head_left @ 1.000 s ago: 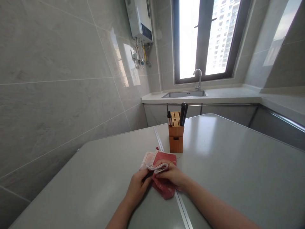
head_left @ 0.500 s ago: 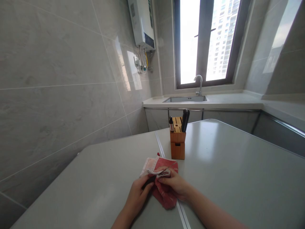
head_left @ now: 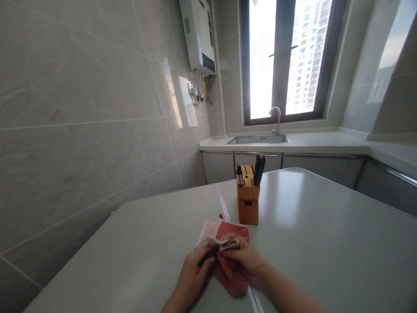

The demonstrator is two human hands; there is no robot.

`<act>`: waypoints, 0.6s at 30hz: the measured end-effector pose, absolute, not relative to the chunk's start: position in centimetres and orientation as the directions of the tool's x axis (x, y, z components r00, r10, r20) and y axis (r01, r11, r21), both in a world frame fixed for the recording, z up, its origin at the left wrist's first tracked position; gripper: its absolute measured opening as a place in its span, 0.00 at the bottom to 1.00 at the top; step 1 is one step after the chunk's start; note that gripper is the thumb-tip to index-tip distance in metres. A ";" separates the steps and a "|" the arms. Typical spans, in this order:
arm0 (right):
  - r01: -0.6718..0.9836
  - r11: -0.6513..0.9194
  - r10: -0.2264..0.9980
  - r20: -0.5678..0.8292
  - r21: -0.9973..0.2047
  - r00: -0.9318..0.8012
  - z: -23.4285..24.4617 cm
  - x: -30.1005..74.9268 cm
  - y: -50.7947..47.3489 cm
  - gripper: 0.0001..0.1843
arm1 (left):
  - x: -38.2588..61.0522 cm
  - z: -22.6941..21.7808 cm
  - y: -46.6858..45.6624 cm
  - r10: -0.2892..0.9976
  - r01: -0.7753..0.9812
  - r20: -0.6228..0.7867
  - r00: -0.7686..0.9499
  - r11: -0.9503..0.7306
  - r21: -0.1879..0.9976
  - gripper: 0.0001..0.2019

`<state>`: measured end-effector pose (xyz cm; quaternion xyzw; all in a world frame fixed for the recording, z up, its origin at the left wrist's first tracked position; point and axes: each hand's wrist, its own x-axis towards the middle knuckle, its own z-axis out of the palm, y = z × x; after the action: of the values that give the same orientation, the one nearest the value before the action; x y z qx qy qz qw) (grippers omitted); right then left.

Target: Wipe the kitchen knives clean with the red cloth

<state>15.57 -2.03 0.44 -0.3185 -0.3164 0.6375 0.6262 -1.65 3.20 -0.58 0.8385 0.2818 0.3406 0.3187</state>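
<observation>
Right hand (head_left: 244,256) pinches pale folded cloth (head_left: 228,243); red cloth (head_left: 232,278) lies beneath.

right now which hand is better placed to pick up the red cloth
Probably your right hand: it sits right over the red cloth, with its fingers on a folded white strip lying there. Your left hand looks taken up holding a slim dark object.
</observation>
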 end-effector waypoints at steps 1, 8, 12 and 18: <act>-0.595 -0.017 1.000 -0.005 -0.803 -0.021 0.4 15.6 -2.0 0.16 | -1.7 -0.6 3.2 0.688 0.254 0.393 0.610 -0.639 0.726 0.16; -0.568 0.002 1.000 0.017 -0.823 -0.021 0.2 15.7 -2.0 0.15 | -1.6 -0.3 3.1 0.679 0.256 0.399 0.617 -0.652 0.714 0.16; -0.530 0.004 0.998 0.039 -0.848 -0.053 0.3 15.8 -2.1 0.17 | -1.4 0.2 2.9 0.667 0.256 0.372 0.645 -0.647 0.718 0.17; -0.420 0.045 0.997 0.068 -0.906 -0.039 0.3 15.8 -2.1 0.17 | -1.2 0.8 2.6 0.669 0.281 0.335 0.664 -0.638 0.717 0.16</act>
<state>15.82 -2.14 0.27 -0.3530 -0.4084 0.5939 0.5965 -1.21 2.57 0.75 0.8534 0.2781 0.3013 0.3220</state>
